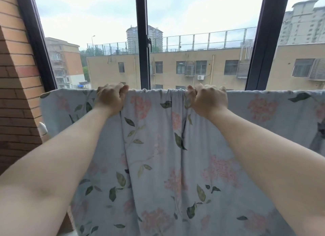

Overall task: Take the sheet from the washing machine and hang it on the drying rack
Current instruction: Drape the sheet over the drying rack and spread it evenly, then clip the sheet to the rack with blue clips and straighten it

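While both hands clutch its top fold, the sheet [158,148] already hangs over what must be the top rail of the drying rack. The rail itself is hidden under the cloth. The left hand [110,99] is curled tight over the fold towards the rail's left end, fingers hooked over the far side and thumb pressing the near face. The right hand [208,102] grips the same way nearer the middle, a knot of fabric pinched in its fingers. Between the two hands the pale floral cloth is gathered into close pleats, while outside them it lies flat along the rail.

That gathered stretch is the likely trouble. Left bunched, it would probably dry slowly and crease. Tugging it apart with one hand harder than the other could drag the whole sheet sideways, and damp cloth is heavy enough to slide off towards whichever side hangs longer. How much hangs behind the rail cannot be seen, so the balance is a guess. The right end runs out of view as well.

Behind the rail stands a tall window [193,16] with dark frames and a central mullion [142,42], looking onto yellow buildings [202,65] under a cloudy sky. A brick wall [15,77] closes the left side, and a small white fitting [42,128] shows beside the sheet's left edge. What it is, I cannot tell.
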Motion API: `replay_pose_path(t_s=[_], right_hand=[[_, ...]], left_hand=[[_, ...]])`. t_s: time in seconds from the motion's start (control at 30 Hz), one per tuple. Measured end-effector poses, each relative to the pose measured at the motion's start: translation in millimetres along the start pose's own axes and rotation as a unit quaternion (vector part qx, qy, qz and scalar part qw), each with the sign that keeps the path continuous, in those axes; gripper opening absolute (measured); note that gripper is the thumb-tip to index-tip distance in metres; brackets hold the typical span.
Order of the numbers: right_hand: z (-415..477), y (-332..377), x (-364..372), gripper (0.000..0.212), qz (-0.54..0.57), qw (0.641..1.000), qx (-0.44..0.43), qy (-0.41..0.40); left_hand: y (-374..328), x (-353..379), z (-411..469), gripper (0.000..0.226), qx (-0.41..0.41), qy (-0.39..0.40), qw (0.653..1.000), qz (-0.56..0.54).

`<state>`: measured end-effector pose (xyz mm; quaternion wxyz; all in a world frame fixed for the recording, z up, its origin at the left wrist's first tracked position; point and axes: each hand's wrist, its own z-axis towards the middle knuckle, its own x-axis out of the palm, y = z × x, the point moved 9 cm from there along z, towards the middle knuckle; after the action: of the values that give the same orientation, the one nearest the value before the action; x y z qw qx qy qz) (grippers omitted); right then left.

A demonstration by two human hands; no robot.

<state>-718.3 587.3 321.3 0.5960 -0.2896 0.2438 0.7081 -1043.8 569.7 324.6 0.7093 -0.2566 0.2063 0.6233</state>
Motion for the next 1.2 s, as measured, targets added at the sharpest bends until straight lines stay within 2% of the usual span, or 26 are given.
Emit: replay_pose_path(t_s=[0.03, 0.13, 0.27, 0.33, 0.47, 0.57, 0.63, 0.73, 0.8, 1.0, 1.07, 1.13, 1.2], right_hand=[[0, -2, 0, 0.064, -0.001, 1.000, -0.002, -0.001], [3, -3, 2, 0.064, -0.008, 1.000, 0.008, 0.000], [6, 13, 1, 0.055, -0.003, 1.000, 0.028, -0.002], [5, 26, 1, 0.056, -0.005, 1.000, 0.027, -0.002], [6, 51, 5, 0.083, -0.032, 0.999, 0.029, 0.020], [8, 68, 7, 0.090, -0.038, 0.998, 0.033, 0.043], [8, 77, 8, 0.083, -0.035, 0.998, 0.027, 0.047], [9, 90, 8, 0.070, -0.022, 0.999, 0.000, 0.036], [10, 98, 9, 0.066, -0.011, 0.999, 0.000, 0.037], [9, 134, 17, 0.071, -0.015, 0.998, 0.001, 0.060], [9, 141, 16, 0.064, 0.000, 0.999, 0.013, 0.052], [8, 159, 12, 0.049, 0.033, 0.999, -0.020, 0.015], [1, 193, 10, 0.042, 0.061, 0.993, -0.099, -0.030]], left_hand=[[18, -3, -2, 0.052, -0.012, 0.013, 0.999, 0.032], [77, -10, -8, 0.069, -0.113, 0.058, 0.983, 0.130], [99, -5, -12, 0.069, -0.185, 0.072, 0.977, 0.079], [91, -2, -10, 0.062, -0.183, 0.062, 0.980, 0.045], [81, -7, -10, 0.053, -0.166, 0.008, 0.986, 0.008], [76, -16, -7, 0.047, -0.141, -0.017, 0.990, -0.005], [81, -17, -6, 0.049, -0.138, -0.006, 0.990, -0.009], [103, -17, -9, 0.064, -0.160, 0.009, 0.986, 0.052], [112, -16, -11, 0.068, -0.176, 0.012, 0.983, 0.048], [101, -19, -9, 0.055, -0.143, -0.006, 0.989, -0.027], [107, -19, -7, 0.051, -0.147, 0.003, 0.987, -0.067], [119, -26, -12, 0.047, -0.158, -0.017, 0.981, -0.110], [135, -41, -28, 0.043, -0.168, -0.083, 0.976, -0.110]])
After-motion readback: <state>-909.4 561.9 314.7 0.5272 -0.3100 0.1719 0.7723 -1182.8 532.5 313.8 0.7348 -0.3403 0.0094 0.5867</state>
